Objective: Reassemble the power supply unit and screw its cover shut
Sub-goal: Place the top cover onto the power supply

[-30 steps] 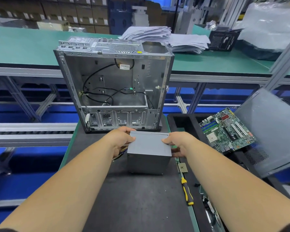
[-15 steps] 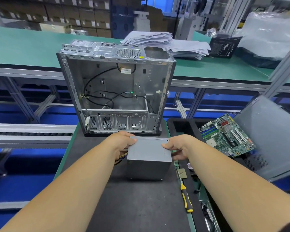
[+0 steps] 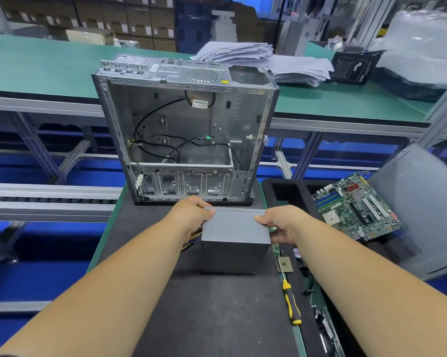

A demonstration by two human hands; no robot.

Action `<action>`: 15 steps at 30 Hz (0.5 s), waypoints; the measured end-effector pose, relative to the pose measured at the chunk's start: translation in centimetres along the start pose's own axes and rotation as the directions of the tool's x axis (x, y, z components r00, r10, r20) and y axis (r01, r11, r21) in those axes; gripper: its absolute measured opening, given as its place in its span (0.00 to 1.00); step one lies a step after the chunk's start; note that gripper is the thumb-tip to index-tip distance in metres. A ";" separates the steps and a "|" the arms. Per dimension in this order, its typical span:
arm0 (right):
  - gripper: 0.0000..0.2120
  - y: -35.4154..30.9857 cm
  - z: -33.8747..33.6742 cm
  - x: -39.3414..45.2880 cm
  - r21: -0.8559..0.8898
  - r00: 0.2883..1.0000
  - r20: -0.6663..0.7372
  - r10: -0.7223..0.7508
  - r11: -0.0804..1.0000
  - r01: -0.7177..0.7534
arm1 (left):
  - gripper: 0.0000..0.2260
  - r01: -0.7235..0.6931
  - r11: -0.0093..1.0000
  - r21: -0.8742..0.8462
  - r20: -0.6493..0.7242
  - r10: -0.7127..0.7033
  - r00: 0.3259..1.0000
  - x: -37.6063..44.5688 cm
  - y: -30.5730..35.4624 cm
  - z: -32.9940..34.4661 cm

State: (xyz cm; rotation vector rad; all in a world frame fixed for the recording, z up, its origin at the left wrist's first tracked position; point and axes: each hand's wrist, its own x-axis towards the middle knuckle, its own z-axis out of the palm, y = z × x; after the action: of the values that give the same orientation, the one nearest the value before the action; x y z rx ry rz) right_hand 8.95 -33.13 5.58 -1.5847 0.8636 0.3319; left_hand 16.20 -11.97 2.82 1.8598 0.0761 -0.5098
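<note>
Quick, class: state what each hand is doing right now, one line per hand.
Left hand: grips the left side of the grey power supply unit, thumb on top.
Right hand: grips its right side, thumb on top.

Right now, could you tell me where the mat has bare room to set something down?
Bare black mat lies between the forearms, in front of the power supply unit. Crowded: right edge, by the screwdriver, and behind, by the computer case.
</note>
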 end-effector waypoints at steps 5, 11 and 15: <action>0.19 0.0 0.3 -0.6 -0.060 0.999 -0.026 -0.042 0.997 0.040 | 0.03 -0.146 0.989 0.015 -0.048 0.147 0.988 -1.6 -1.1 0.2; 0.20 -0.1 0.8 -1.6 -0.090 0.997 -0.052 -0.053 0.995 0.048 | 0.05 -0.232 0.918 0.321 -0.069 0.267 0.961 -4.0 -3.3 -1.4; 0.19 -0.2 0.9 -2.3 -0.084 0.998 -0.056 -0.041 0.996 0.036 | 0.09 -0.355 0.850 0.390 0.033 0.372 0.928 -5.4 -4.1 -2.0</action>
State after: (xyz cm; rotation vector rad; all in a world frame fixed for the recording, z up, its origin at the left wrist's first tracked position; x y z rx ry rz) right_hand 7.74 -31.54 6.99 -1.6932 0.8713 0.2993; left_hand 10.72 -7.67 1.70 2.2093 -0.3725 -0.2258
